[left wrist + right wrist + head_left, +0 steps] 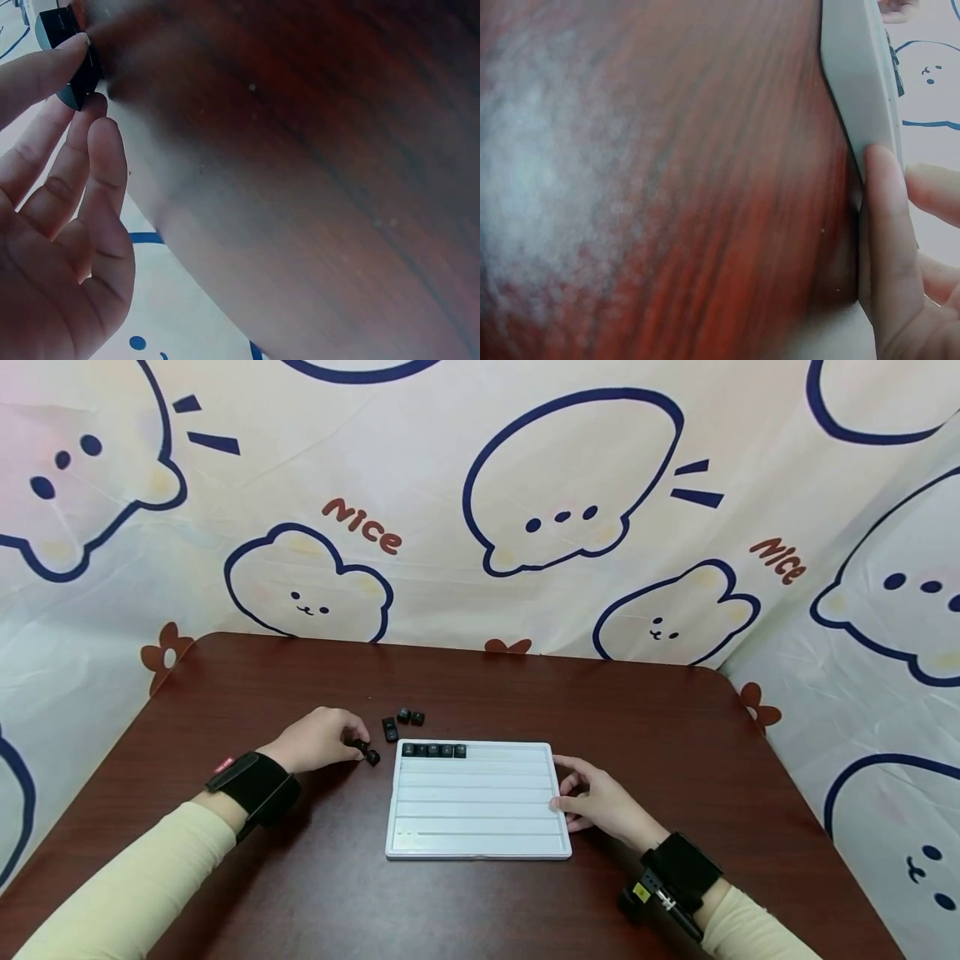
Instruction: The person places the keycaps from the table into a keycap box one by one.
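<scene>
In the head view my left hand (318,739) is left of the white ridged tray (480,800), pinching a small black keycap (88,73) between thumb and fingers. Another black keycap (372,758) shows right at the fingertips. My right hand (600,802) grips the tray's right edge, its thumb (889,217) along the side wall in the right wrist view. A short row of black keycaps (433,751) sits in the tray's top channel, starting at its left end. The lower channels show bare white ridges.
Beyond the tray's top left corner lie several loose black keycaps, one longer keycap (390,729) among them. Everything stands on a dark brown wooden table (315,893). A white cloth (420,452) printed with blue cartoon outlines hangs behind and beside it.
</scene>
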### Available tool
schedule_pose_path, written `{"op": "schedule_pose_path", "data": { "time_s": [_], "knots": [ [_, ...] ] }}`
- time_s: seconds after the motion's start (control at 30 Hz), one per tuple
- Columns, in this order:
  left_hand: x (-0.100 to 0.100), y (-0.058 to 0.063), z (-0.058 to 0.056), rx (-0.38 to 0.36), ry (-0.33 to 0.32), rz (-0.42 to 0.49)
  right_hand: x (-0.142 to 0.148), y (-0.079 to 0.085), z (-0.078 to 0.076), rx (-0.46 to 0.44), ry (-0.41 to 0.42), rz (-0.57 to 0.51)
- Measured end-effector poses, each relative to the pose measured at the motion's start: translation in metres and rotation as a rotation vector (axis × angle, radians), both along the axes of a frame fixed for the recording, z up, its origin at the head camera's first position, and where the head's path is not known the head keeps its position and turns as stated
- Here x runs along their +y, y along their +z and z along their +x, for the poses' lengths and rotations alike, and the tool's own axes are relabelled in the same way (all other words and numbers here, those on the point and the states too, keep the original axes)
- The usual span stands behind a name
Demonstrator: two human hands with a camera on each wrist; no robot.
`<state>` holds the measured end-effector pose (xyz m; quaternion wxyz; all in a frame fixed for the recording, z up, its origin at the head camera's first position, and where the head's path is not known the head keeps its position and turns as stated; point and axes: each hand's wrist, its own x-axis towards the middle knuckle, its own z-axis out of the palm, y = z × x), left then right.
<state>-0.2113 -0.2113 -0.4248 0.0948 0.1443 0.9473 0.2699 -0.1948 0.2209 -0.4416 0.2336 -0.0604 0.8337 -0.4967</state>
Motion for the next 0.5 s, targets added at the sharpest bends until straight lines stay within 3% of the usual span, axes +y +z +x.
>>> {"op": "schedule_pose_path", "data": {
  "time_s": [0.5],
  "knots": [
    [-0.0068,0.0060,0.0000,0.021,0.034,-0.002,0.0002,-0.0014,-0.0021,0.000,-0.016,0.012]
  ]
}}
